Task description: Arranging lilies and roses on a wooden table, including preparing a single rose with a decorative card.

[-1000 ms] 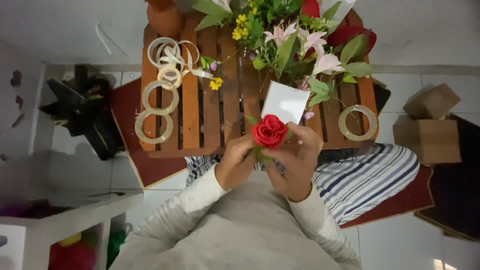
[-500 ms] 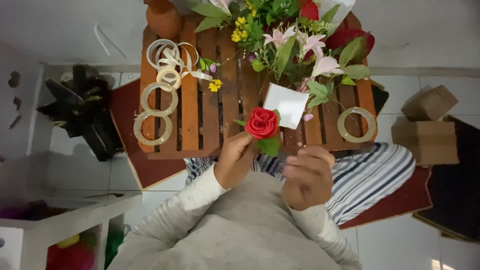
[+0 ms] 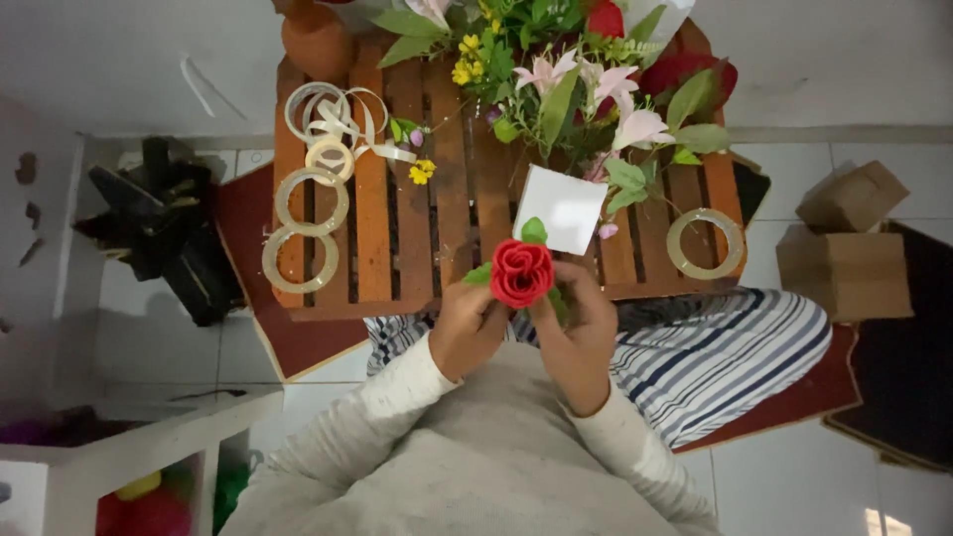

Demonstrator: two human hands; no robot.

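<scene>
Head view: slatted wooden table (image 3: 377,228), tiled floor (image 3: 169,318).

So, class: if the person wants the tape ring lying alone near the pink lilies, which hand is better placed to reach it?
Probably the right hand: the tape ring lies on its side of the wooden table, while the left hand could keep holding the red rose.

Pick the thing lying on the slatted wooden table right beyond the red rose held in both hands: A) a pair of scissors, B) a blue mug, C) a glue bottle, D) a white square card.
D: a white square card lies on the slatted wooden table just past the red rose, which the left hand and right hand hold between them.
</scene>
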